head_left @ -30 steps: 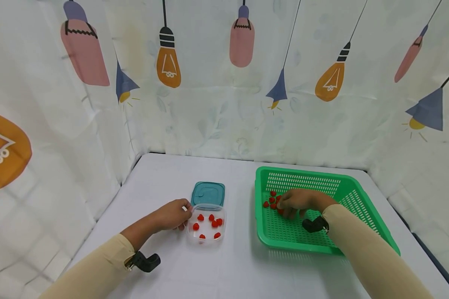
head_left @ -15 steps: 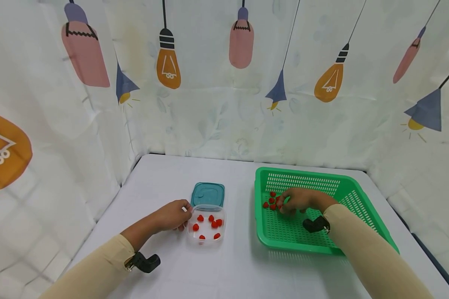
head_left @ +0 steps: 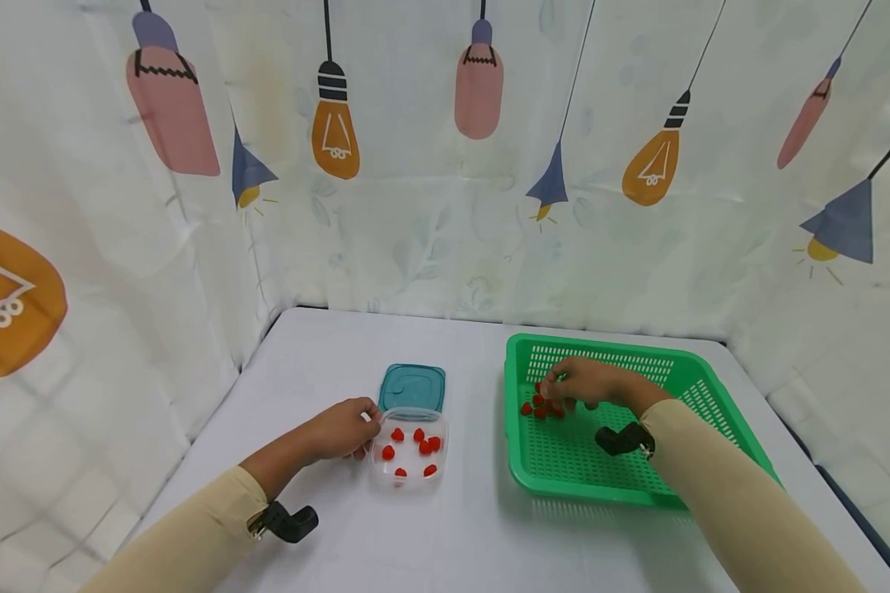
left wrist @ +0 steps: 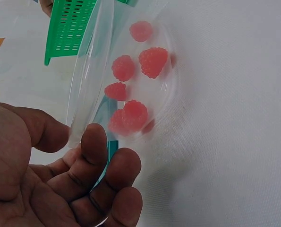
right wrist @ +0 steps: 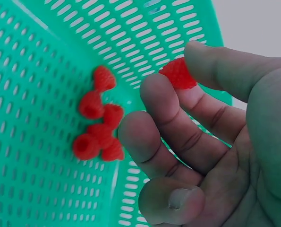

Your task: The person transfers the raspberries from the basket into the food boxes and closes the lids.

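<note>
My left hand (head_left: 347,428) pinches the left rim of a clear plastic container (left wrist: 89,61), thumb and forefinger at its edge in the left wrist view. Several red raspberries (left wrist: 153,62) lie spread over the container's bottom. Over the left part of a green slotted basket (head_left: 522,473), my right hand (head_left: 582,383) pinches one raspberry (right wrist: 179,74) between thumb and fingertips, its other fingers loosely curled. Beneath that hand, more raspberries (right wrist: 91,105) lie clustered on the basket's floor.
A teal lid (head_left: 412,387) lies flat right behind the container. The white-covered table (head_left: 475,527) separates container and basket. Printed white curtains (head_left: 415,247) enclose the table at the back and sides. Each wrist wears a black camera mount (head_left: 289,522).
My right hand has risen slightly and shifted a little left and back over the basket, with a raspberry now showing in its fingertips. The left hand and container stay in place.
</note>
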### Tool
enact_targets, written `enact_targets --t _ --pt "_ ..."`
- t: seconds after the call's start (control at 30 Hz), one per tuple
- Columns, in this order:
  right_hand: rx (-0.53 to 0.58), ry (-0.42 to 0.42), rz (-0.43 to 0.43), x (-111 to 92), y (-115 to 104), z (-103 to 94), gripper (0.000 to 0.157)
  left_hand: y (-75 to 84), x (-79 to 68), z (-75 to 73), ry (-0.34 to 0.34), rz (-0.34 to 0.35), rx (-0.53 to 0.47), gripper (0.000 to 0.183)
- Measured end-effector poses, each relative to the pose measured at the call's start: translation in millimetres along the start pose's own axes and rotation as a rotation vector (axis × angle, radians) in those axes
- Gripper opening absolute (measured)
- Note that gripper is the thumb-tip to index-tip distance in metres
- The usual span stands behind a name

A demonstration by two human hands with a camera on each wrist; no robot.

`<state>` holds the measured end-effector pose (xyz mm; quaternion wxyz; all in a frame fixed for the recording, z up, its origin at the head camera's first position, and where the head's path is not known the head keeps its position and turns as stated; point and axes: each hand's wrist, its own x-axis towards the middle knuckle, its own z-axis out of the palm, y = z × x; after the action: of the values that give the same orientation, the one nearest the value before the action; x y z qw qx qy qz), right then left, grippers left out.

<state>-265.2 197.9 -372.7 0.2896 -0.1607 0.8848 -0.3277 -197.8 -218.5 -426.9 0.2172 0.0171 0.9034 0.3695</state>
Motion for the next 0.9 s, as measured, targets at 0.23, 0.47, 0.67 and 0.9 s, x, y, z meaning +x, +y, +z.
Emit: enact_targets --t 0.23,0.47,0.67,0.9 --pt "0.005 -0.002 -0.036 -1.7 -13.9 -4.9 0.024 1.6 -2.7 0.9 0.004 0.006 -0.001 0.016" --pt "0.014 0.014 -0.049 -3.4 -23.8 -6.7 0.024 1.0 -2.4 -0.1 0.005 0.013 0.008 0.017" --pt "0.038 0.001 -0.072 -7.3 -31.1 -7.8 0.025 0.9 -2.1 1.2 0.007 0.010 0.009 0.015" --pt "0.078 -0.005 -0.094 -13.7 -44.6 -13.1 0.026 1.9 -3.0 1.1 0.007 0.012 0.007 0.015"
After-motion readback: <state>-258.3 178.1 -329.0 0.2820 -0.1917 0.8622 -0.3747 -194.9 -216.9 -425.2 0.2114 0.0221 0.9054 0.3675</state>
